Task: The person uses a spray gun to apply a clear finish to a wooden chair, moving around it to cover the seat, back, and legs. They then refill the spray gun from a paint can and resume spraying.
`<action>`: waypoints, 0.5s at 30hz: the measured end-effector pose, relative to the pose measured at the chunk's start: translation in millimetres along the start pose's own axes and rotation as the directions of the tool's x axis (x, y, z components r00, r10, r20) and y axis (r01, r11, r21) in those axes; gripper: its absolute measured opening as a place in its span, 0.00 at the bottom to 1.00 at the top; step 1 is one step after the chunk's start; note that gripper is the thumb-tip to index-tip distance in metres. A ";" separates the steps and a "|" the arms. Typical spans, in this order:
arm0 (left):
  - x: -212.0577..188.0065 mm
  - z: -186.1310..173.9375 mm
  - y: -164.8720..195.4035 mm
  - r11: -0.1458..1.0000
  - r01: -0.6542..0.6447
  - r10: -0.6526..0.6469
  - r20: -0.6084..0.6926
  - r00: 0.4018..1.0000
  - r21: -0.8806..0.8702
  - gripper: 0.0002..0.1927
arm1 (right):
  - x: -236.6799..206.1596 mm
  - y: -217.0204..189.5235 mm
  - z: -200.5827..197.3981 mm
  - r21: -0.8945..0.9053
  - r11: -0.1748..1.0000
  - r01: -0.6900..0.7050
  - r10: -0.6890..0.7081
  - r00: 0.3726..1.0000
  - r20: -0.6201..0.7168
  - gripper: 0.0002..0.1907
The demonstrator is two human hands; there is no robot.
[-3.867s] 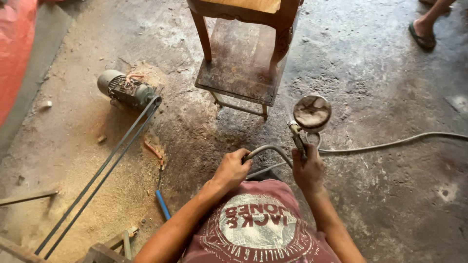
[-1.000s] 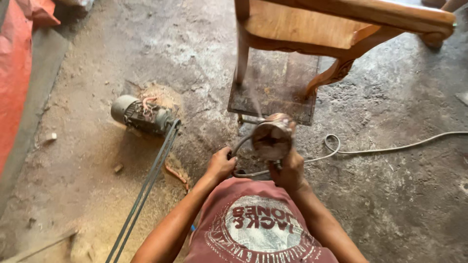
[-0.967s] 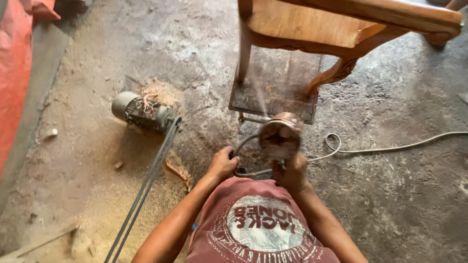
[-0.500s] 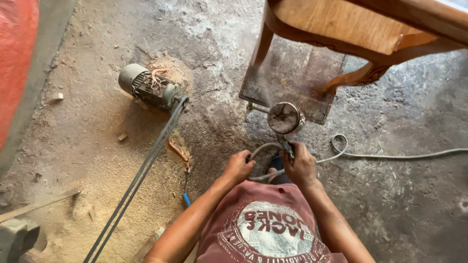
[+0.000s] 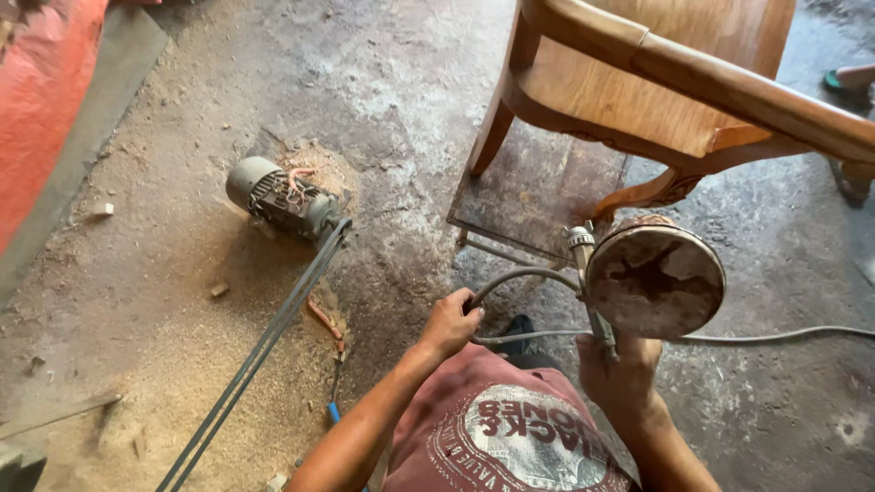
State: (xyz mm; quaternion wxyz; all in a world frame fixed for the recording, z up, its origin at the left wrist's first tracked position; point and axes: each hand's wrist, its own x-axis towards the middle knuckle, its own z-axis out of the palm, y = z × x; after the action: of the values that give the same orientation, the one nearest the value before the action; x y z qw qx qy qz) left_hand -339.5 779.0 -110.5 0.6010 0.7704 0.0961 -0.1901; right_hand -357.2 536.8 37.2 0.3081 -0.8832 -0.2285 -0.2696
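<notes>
My right hand [image 5: 618, 366] grips the handle of a spray gun [image 5: 592, 273] whose round, paint-crusted cup lid [image 5: 656, 278] faces the camera. The gun is raised just below the seat rail of a brown wooden chair [image 5: 638, 100]. My left hand [image 5: 449, 322] holds the grey air hose [image 5: 519, 273], which curves from that hand up to the gun. The chair stands on a flat dark board [image 5: 538, 187] on the concrete floor.
An electric motor [image 5: 278, 199] with a long drive belt [image 5: 260, 351] lies on sawdust to the left. A second grey hose [image 5: 784, 335] trails off right. A red surface [image 5: 41, 100] edges the far left. Another person's sandalled foot [image 5: 848, 77] shows at the top right.
The spray gun has come up closer to the camera and towards the chair seat. My view has moved nearer the chair. Both hands keep their holds.
</notes>
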 end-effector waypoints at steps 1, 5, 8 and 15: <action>0.5 -1.6 1.9 1.000 -0.002 0.002 0.011 1.000 -0.025 0.08 | -0.2 -0.5 -0.4 -0.008 1.000 -0.013 0.013 1.000 0.004 0.23; 2.9 -6.1 5.3 0.996 -0.084 0.085 -0.025 0.996 0.020 0.08 | -7.9 1.5 10.2 -0.081 0.992 -0.095 0.100 0.994 0.053 0.19; 0.4 -10.6 5.3 0.995 -0.094 0.095 -0.033 0.995 0.017 0.08 | -8.4 -3.2 13.1 -0.205 0.977 0.058 -0.063 0.998 -0.018 0.19; -16.9 -14.9 14.1 0.996 -0.086 0.085 0.072 0.994 0.015 0.08 | 68.9 -21.2 -51.7 0.082 0.786 -0.613 0.590 0.783 0.195 0.21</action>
State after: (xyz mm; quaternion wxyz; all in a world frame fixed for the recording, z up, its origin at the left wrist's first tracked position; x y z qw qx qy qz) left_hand -347.0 791.1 -87.9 0.6048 0.7718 0.0397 -0.1924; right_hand -335.0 533.5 123.1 0.4206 -0.9043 0.0233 -0.0692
